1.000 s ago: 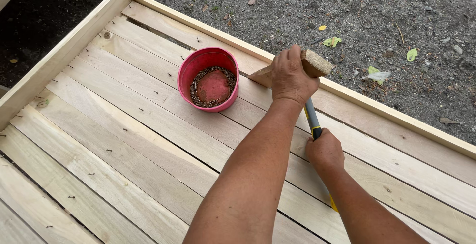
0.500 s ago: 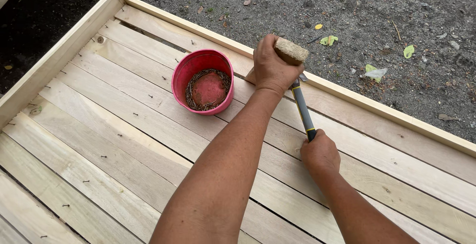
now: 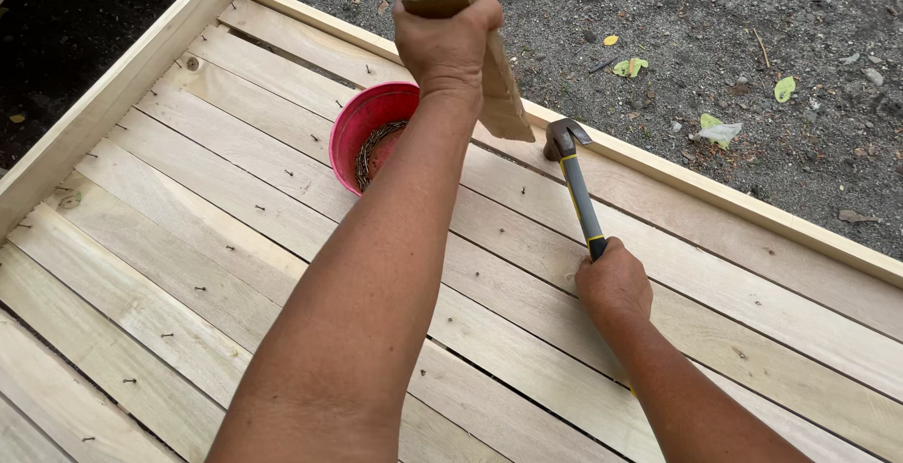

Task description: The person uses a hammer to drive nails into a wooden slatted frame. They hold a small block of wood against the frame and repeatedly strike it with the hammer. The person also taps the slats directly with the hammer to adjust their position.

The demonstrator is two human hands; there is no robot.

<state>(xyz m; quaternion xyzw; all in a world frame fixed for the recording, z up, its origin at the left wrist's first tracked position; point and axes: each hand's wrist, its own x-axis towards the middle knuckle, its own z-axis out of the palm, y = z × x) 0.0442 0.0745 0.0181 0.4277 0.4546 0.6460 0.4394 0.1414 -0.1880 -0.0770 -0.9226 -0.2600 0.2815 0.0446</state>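
Hands first: my left hand [image 3: 450,44] is clenched around a short wooden block [image 3: 489,58], holding it up off the boards so that its rough top end sticks out above my fist and its lower end tilts down toward the far edge rail [image 3: 715,190]. My right hand [image 3: 613,284] is wrapped tight around the grip of a hammer [image 3: 574,181], fingers [image 3: 602,265] closed over the handle where the black and yellow part begins. I see the hammer's grey shaft running away from me across the planks, with its metal head lying right at the inner side of the edge rail, just beside the lower end of the block; I cannot tell whether head and block touch. Under both arms lies a slatted wooden platform [image 3: 188,237] of pale planks, with small nail heads dotted along the boards. A red bowl [image 3: 362,124] sits on the planks just past my left forearm, partly hidden by it, holding a dark tangle of rusty nails [image 3: 372,148]. Beyond the rail is grey gravel ground [image 3: 705,30] with a few yellow-green leaves [image 3: 630,66] scattered on it.
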